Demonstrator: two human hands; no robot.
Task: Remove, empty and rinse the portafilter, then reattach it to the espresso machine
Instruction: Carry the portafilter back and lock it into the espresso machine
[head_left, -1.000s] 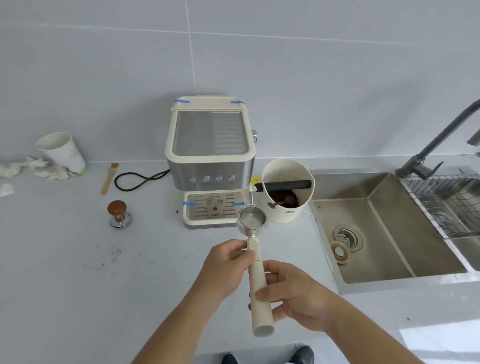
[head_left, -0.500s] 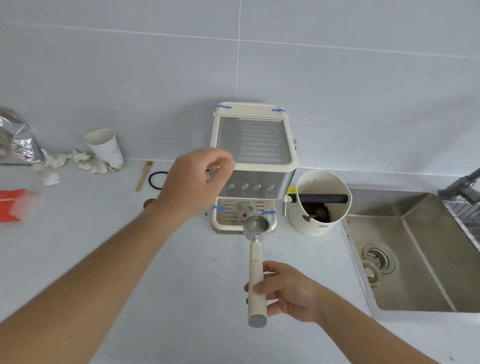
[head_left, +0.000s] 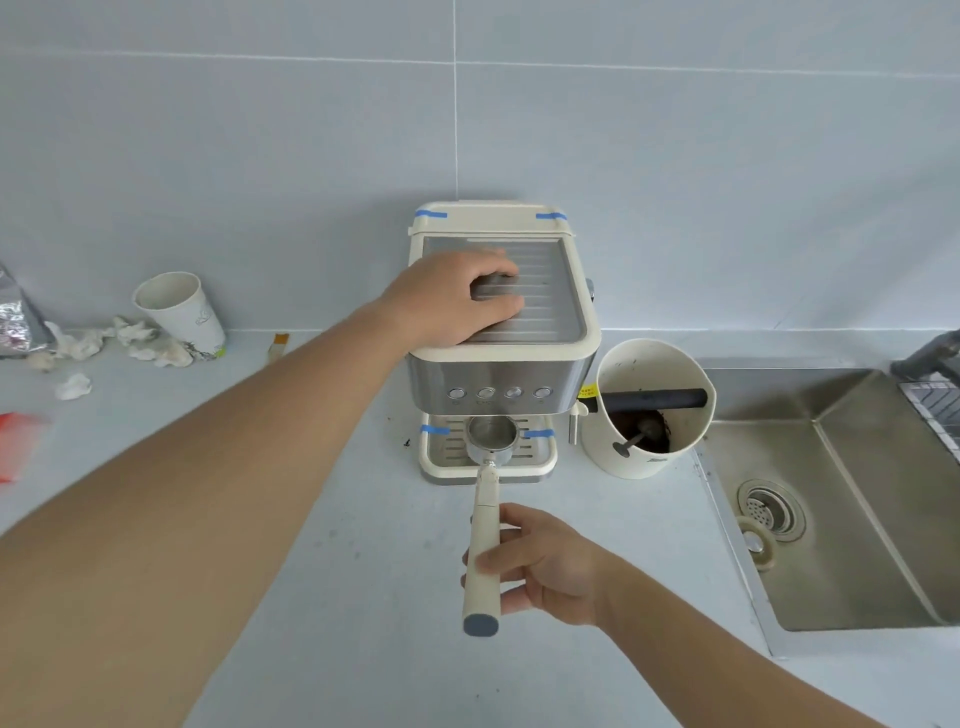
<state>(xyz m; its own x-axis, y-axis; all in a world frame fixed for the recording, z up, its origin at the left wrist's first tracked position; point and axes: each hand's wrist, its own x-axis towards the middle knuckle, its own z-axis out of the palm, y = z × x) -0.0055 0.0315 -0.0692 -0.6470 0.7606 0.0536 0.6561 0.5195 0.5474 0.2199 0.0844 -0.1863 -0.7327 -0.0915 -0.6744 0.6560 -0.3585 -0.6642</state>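
Observation:
The cream and steel espresso machine (head_left: 540, 374) stands against the wall at the centre. My left hand (head_left: 457, 299) lies palm down on its ribbed top, fingers curled and holding nothing. My right hand (head_left: 540, 564) grips the long cream handle of the portafilter (head_left: 485, 525). The portafilter's steel basket (head_left: 491, 436) looks empty and sits over the drip tray, just below the machine's front, with the handle pointing back at me.
A cream knock box (head_left: 649, 415) with a black bar and coffee grounds stands right of the machine. A steel sink (head_left: 852, 519) with a drain lies further right. At the left are a paper cup (head_left: 182, 314), crumpled tissues (head_left: 104, 340), a foil bag (head_left: 18, 322) and a red packet (head_left: 18, 441).
My left hand let go of the portafilter handle, rose and came down on top of the machine. The basket moved closer under the machine's front. My view shifted left.

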